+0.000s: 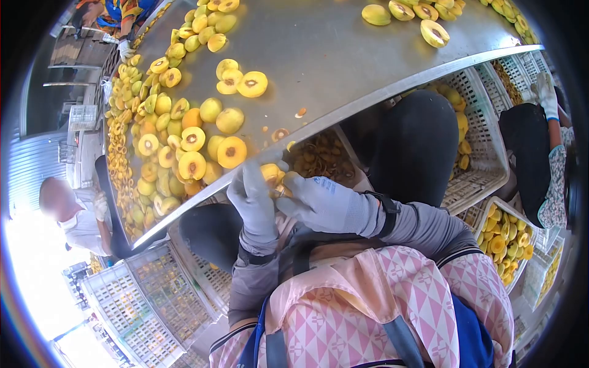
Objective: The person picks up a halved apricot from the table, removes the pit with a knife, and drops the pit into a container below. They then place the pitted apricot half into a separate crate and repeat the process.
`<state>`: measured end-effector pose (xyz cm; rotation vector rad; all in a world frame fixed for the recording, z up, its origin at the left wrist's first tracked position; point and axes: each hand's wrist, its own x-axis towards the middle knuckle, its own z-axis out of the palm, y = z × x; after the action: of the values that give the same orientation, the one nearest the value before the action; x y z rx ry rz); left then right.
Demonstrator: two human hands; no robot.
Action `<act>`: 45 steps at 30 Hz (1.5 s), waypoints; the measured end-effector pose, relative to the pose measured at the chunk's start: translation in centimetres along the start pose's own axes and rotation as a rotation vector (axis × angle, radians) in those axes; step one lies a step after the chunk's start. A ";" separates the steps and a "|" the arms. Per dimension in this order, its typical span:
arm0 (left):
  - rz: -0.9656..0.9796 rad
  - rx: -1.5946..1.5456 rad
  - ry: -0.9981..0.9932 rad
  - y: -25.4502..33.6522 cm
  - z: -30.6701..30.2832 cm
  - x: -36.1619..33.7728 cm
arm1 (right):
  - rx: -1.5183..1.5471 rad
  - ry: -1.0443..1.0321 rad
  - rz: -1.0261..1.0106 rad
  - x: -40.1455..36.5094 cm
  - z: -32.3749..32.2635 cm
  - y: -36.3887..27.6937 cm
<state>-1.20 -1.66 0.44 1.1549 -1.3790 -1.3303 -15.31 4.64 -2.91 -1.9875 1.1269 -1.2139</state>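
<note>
Close to the metal table's front edge, my left hand [253, 199], in a pale grey glove, is closed around a yellow peach half [271, 174]. From the right, my gloved right hand [334, 205] meets the same piece with its fingers bent in; what they grip is hidden. Just beyond the hands, halved peaches [192, 165] lie heaped on the metal table [319, 80], some with their reddish-brown centres showing. Below the edge, dark brown pits and scraps [322, 158] fill a container.
White plastic crates [135, 300] stand at lower left, and another crate [485, 178] is by my right knee. A crate of yellow peaches [504, 242] sits farther right. Co-workers are at left [83, 214], top left [126, 49] and right [546, 98].
</note>
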 end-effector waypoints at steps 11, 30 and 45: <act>0.289 0.396 0.094 -2.4 -0.5 -0.5 | -0.042 0.091 0.249 -0.4 1.0 0.1; -0.032 0.005 0.167 1.2 -2.5 -2.8 | 0.825 -0.341 0.615 0.7 -1.3 -0.7; 0.442 1.398 0.091 1.7 -16.5 0.7 | -0.517 -0.283 0.133 -0.7 1.5 0.3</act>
<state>14.77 -5.42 2.90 1.5253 -2.3674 0.1827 -14.23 5.15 -4.10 -2.3144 1.4993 -0.5813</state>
